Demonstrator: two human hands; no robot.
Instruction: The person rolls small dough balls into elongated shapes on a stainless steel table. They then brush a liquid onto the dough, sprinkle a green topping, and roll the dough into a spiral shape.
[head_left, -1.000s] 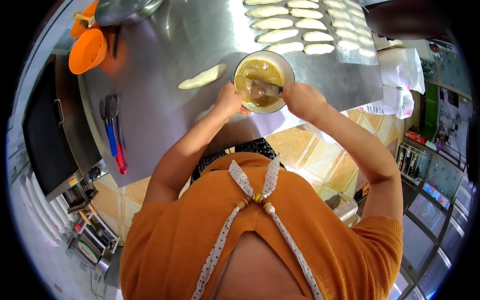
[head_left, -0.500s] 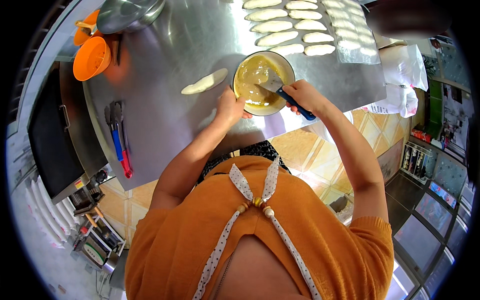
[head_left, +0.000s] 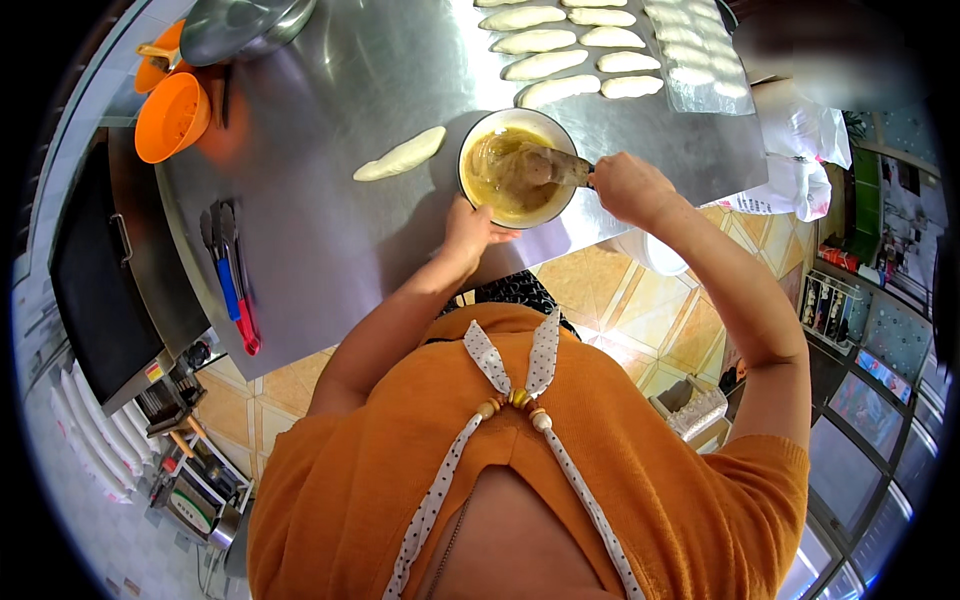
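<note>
A white bowl [head_left: 548, 122] with a dark rim sits at the near edge of the steel table, holding a glossy yellow-brown paste [head_left: 490, 190]. My left hand [head_left: 473, 232] grips the bowl's near-left side, thumb at the rim and fingers underneath. In my right hand [head_left: 632, 190] is a spatula [head_left: 558, 167], closed around its handle, which the hand mostly hides. Its wide metal blade reaches in over the right rim, smeared with paste, tip in the mixture. One long pale dough piece [head_left: 402, 155] lies left of the bowl.
Rows of shaped dough pieces [head_left: 543, 66] lie at the far side, beside more under clear plastic [head_left: 705, 62]. Tongs with blue and red handles [head_left: 235, 275] rest on the left of the steel table [head_left: 320, 240]. Orange bowls [head_left: 148, 125] and a metal bowl [head_left: 235, 35] stand far left.
My right hand has risen at the bowl's right side, and the spatula has swung from a diagonal to nearly level, its blade turned and stirring the paste. My left hand still holds the bowl.
</note>
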